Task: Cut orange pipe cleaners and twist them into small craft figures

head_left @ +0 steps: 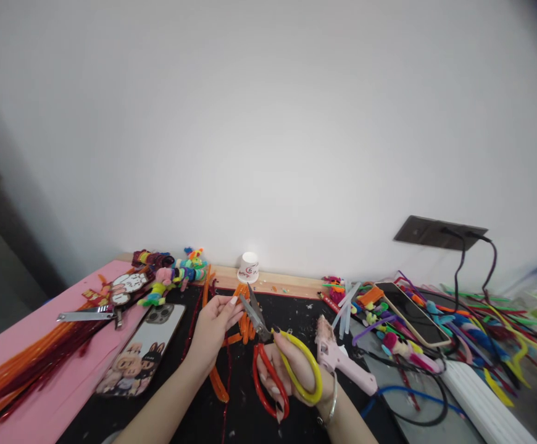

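Boldly coloured scissors [260, 328], 1 red handle [256, 377], 1 yellow handle [317, 382]

Seen from the middle of the black mat [296, 311], a white paper cup [249, 268] stands upside down at twelve o'clock. At nine lies a phone in a cartoon case [141, 351], back up. At two, black leads plug into a wall socket plate [428, 230]; between two and three rests a dark-screened phone [412, 311]; between three and four, a white power strip [486, 401].

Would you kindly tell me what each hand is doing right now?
Left hand: closed, pinching an orange strip.
Right hand: closed, holding open scissors.
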Action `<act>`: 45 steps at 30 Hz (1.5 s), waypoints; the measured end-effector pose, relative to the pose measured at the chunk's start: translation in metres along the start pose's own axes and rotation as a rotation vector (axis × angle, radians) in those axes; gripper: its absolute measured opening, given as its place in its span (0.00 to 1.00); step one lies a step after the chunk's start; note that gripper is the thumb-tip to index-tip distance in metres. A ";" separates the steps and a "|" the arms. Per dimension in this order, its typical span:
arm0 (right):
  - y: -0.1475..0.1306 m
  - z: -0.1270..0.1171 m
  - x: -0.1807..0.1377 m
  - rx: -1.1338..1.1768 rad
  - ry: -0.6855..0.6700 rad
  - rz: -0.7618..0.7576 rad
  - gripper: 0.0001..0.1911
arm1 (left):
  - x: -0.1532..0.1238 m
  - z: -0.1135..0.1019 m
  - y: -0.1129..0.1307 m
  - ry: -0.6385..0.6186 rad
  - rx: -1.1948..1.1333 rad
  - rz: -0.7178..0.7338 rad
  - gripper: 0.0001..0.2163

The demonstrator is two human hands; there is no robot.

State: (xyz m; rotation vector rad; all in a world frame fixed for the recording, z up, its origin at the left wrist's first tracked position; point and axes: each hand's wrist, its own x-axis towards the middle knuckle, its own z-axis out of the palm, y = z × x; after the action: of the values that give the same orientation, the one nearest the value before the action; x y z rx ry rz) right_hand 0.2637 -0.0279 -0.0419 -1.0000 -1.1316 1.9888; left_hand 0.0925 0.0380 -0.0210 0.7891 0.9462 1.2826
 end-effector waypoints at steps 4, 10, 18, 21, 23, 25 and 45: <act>-0.004 0.003 -0.001 0.024 0.027 0.010 0.38 | -0.002 0.001 0.000 -0.039 0.051 -0.018 0.15; -0.009 0.005 -0.002 0.068 0.045 0.033 0.38 | -0.003 0.002 0.001 -0.065 0.086 -0.004 0.19; -0.011 0.006 -0.001 0.109 0.037 -0.018 0.38 | -0.004 0.005 0.002 -0.129 0.123 -0.017 0.22; -0.015 0.008 -0.003 0.120 0.027 -0.008 0.39 | -0.004 0.004 0.002 -0.152 0.136 -0.019 0.22; -0.017 0.008 -0.004 0.133 0.029 0.004 0.38 | -0.003 0.004 0.002 -0.160 0.140 -0.019 0.23; -0.018 0.007 -0.005 0.142 0.030 0.011 0.38 | -0.002 0.004 0.002 -0.165 0.144 -0.017 0.23; -0.028 0.016 -0.006 0.223 0.125 0.026 0.37 | 0.000 0.002 0.001 -0.142 0.165 -0.003 0.22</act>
State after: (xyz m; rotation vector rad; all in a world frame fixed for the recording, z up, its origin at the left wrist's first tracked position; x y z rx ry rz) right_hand 0.2580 -0.0270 -0.0093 -1.0094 -0.8138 1.9914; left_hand 0.0944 0.0382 -0.0195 0.9932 0.9464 1.1398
